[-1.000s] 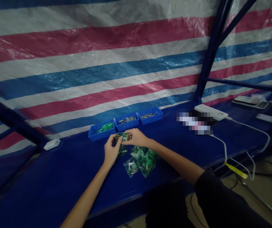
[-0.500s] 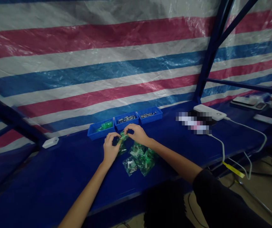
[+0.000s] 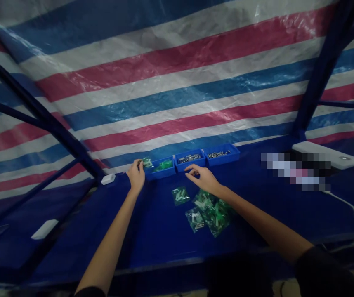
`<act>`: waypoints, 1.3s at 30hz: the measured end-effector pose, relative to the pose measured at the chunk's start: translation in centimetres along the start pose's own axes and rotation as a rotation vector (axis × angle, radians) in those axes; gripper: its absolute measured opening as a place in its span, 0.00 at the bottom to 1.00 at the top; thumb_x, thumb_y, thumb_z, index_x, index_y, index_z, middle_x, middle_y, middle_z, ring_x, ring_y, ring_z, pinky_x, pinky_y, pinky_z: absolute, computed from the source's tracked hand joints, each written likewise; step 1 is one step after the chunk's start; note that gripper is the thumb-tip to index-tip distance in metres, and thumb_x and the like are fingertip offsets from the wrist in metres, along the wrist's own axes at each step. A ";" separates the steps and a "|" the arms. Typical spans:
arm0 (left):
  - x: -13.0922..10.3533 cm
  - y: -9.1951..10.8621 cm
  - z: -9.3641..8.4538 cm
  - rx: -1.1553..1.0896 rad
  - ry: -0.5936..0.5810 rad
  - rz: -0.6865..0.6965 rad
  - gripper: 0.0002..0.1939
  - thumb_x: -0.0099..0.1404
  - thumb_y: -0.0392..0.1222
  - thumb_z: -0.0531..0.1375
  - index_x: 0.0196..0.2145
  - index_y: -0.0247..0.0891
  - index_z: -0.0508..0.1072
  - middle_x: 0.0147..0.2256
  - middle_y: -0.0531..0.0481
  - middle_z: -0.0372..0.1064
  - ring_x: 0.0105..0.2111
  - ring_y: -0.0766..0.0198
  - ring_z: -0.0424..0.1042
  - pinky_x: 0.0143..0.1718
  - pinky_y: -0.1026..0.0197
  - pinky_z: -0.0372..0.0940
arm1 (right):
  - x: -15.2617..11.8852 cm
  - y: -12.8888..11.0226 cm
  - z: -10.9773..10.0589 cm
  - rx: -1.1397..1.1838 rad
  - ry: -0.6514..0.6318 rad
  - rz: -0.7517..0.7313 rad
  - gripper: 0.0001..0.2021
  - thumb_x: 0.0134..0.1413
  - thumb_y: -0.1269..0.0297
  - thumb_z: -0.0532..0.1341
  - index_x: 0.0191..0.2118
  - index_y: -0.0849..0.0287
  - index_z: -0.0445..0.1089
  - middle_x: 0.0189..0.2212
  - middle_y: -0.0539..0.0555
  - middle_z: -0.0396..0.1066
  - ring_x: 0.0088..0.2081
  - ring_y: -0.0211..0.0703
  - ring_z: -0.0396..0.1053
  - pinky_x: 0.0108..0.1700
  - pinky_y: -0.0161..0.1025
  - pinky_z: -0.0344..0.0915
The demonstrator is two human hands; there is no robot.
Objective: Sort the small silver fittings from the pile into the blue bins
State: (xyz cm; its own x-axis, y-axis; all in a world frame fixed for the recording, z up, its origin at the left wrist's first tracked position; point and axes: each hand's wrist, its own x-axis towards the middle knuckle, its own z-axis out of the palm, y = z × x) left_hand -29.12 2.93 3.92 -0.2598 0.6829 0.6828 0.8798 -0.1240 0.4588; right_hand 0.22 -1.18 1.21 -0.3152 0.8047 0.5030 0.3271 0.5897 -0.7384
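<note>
Clear packet (image 3: 147,163) with pale and greenish contents, held in the left hand (image 3: 136,176) at the outer end of a row of three blue bins. The thumb and forefinger of this hand are closed on the packet's near edge; the body of the packet projects beyond the fingertips, toward the leftmost bin (image 3: 161,175). Whether it touches the bin's rim, and whether it is sealed, cannot be told at this scale.

The right hand (image 3: 204,179) hovers in front of the middle bin (image 3: 192,166), its fingers curled but parted, with nothing visible between them.

State of progress, as judged from the arrangement: several packets appear already filled. A single packet (image 3: 180,196) lies flat on the tabletop (image 3: 161,231), below and apart from the right fingertips; farther right, a heap of packets (image 3: 215,214) lies partly beneath the right forearm, with a paler packet (image 3: 195,219) at its near left edge. Loose stock remains in all three bins: green pieces (image 3: 165,165) in the leftmost, small metal parts (image 3: 189,158) in the middle one, and further metal pieces (image 3: 219,154) in the rightmost bin (image 3: 225,159). The packets in the heap overlap too closely to be counted.
</note>
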 end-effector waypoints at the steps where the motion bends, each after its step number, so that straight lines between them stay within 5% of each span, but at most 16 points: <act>1: 0.7 -0.7 0.0 0.071 -0.075 0.024 0.10 0.63 0.41 0.51 0.38 0.40 0.70 0.33 0.47 0.71 0.36 0.58 0.68 0.42 0.57 0.58 | 0.0 -0.1 0.0 -0.004 -0.010 -0.003 0.10 0.54 0.60 0.56 0.42 0.55 0.68 0.29 0.50 0.73 0.33 0.39 0.71 0.39 0.37 0.64; 5: 2.0 -2.2 0.7 0.209 -0.280 0.169 0.10 0.62 0.41 0.52 0.37 0.41 0.71 0.30 0.47 0.72 0.36 0.56 0.67 0.43 0.53 0.56 | -0.2 -0.4 0.0 -0.019 -0.041 -0.001 0.10 0.55 0.60 0.55 0.41 0.55 0.70 0.28 0.50 0.73 0.31 0.39 0.70 0.36 0.37 0.63; 13: 2.1 -1.2 2.4 0.257 -0.412 0.201 0.04 0.55 0.41 0.59 0.30 0.42 0.72 0.32 0.46 0.73 0.38 0.52 0.67 0.43 0.51 0.55 | -0.2 -0.2 0.1 -0.073 -0.101 -0.019 0.09 0.55 0.61 0.56 0.36 0.56 0.72 0.29 0.51 0.74 0.31 0.40 0.71 0.35 0.36 0.62; 17: 1.6 -0.3 2.2 0.312 -0.375 0.269 0.09 0.56 0.41 0.59 0.37 0.42 0.72 0.40 0.42 0.70 0.42 0.50 0.66 0.44 0.49 0.54 | -0.6 -0.1 0.4 -0.189 -0.200 -0.144 0.10 0.55 0.61 0.57 0.39 0.55 0.73 0.38 0.54 0.74 0.42 0.45 0.69 0.45 0.43 0.59; 22: -0.5 0.4 2.2 0.316 -0.432 0.237 0.14 0.64 0.45 0.50 0.40 0.42 0.72 0.37 0.42 0.73 0.42 0.50 0.67 0.46 0.46 0.54 | -1.3 0.0 1.0 -0.249 -0.381 -0.223 0.13 0.55 0.55 0.56 0.43 0.51 0.73 0.48 0.56 0.69 0.50 0.50 0.63 0.50 0.49 0.53; 26: -3.2 2.2 2.0 0.250 -0.350 0.235 0.21 0.63 0.52 0.50 0.50 0.41 0.67 0.47 0.37 0.69 0.51 0.45 0.62 0.49 0.42 0.52 | -1.3 0.4 1.2 -0.222 -0.440 -0.184 0.10 0.52 0.55 0.59 0.38 0.50 0.74 0.44 0.54 0.71 0.47 0.50 0.65 0.49 0.49 0.53; 30: -6.4 5.9 1.3 0.120 -0.186 0.319 0.24 0.63 0.51 0.51 0.55 0.42 0.61 0.56 0.38 0.58 0.56 0.48 0.55 0.52 0.45 0.49 | -1.1 0.5 1.0 -0.242 -0.417 -0.165 0.09 0.47 0.55 0.64 0.30 0.55 0.72 0.38 0.52 0.72 0.43 0.47 0.66 0.47 0.46 0.53; 34: -8.7 8.6 1.1 -0.018 -0.394 0.436 0.16 0.64 0.49 0.51 0.46 0.42 0.68 0.44 0.44 0.68 0.45 0.55 0.65 0.46 0.53 0.55 | -1.0 0.5 0.9 -0.262 -0.383 -0.133 0.14 0.43 0.56 0.66 0.35 0.57 0.69 0.35 0.53 0.70 0.40 0.45 0.66 0.43 0.42 0.56; 36: -9.3 8.9 1.4 -0.063 -0.525 0.464 0.14 0.65 0.50 0.50 0.40 0.42 0.70 0.37 0.47 0.70 0.38 0.58 0.67 0.41 0.56 0.57 | -1.0 0.5 0.8 -0.245 -0.337 -0.116 0.18 0.41 0.58 0.67 0.40 0.58 0.67 0.37 0.54 0.69 0.40 0.45 0.66 0.41 0.40 0.58; 39: -9.6 8.5 2.0 -0.098 -0.571 0.440 0.14 0.64 0.51 0.51 0.36 0.41 0.71 0.32 0.49 0.68 0.35 0.59 0.66 0.38 0.58 0.57 | -0.8 0.6 0.7 -0.172 -0.258 -0.097 0.21 0.41 0.64 0.67 0.44 0.57 0.63 0.40 0.53 0.66 0.37 0.41 0.66 0.38 0.37 0.60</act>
State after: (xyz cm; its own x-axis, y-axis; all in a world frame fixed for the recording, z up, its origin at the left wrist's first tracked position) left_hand -18.30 -3.27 0.12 0.3817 0.8210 0.4245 0.8083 -0.5193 0.2776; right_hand 0.07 -1.54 0.03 -0.5607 0.7132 0.4206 0.4229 0.6834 -0.5951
